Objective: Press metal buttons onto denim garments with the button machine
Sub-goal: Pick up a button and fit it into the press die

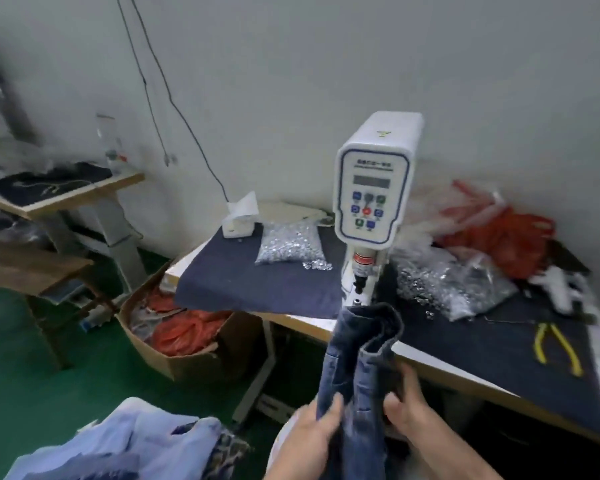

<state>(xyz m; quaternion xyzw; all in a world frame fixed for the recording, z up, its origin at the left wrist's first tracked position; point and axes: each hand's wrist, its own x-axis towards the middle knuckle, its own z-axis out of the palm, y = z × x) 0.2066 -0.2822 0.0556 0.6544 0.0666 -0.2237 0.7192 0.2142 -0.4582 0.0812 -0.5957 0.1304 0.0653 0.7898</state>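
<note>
A white button machine [374, 188] stands on the table, its press head [359, 282] over the front edge. A blue denim garment [361, 348] rises in front of the table, its waistband end just below the press head. My left hand [309, 434] grips the garment's left side low in the view. My right hand [413, 410] holds its right side, fingers curled on the cloth. A clear bag of metal buttons [288, 244] lies left of the machine. Another bag of metal parts [444, 285] lies to its right.
The table [291, 320] is covered with dark cloth. Yellow-handled pliers [555, 344] lie at the right front. Red plastic bags [499, 233] are piled at the back right. A cardboard box [187, 355] sits on the green floor left of the table. Light blue cloth [118, 445] lies near me.
</note>
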